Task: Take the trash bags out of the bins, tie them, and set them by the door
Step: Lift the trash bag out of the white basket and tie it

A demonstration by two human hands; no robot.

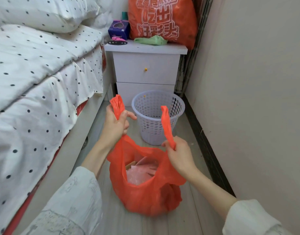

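A bed (pixel 35 78) in white, dark-dotted bedding fills the left side, its edge running down toward the lower left corner. A plain wall (pixel 256 82) closes the right. Between them a narrow strip of pale floor (pixel 195 216) runs back to a white nightstand (pixel 145 68), whose top carries a large printed orange bag (pixel 162 19) at its back right corner, a green cloth (pixel 151 40) at the front edge and a purple box (pixel 119 30) at the left.

On the floor just in front of the nightstand stands a white perforated bin (pixel 156 119) — no liner shows in it, as far as the view tells. Nearer the camera, in the middle of the floor strip, sits the orange trash bag (pixel 145 195), its mouth open on pinkish wrappers and scraps.

The left hand (pixel 116 126) is clenched around the left handle loop (pixel 117 104), which sticks up above the fist. The right hand (pixel 178 153) pinches the base of the right handle loop (pixel 167 126), also standing upright. The two loops are well apart.

By the look of it, the bag is out and tying is in hand — no knot yet. The next move likely calls for bringing the loops together over the mouth, crossing them and pulling snug without tearing the thin film.
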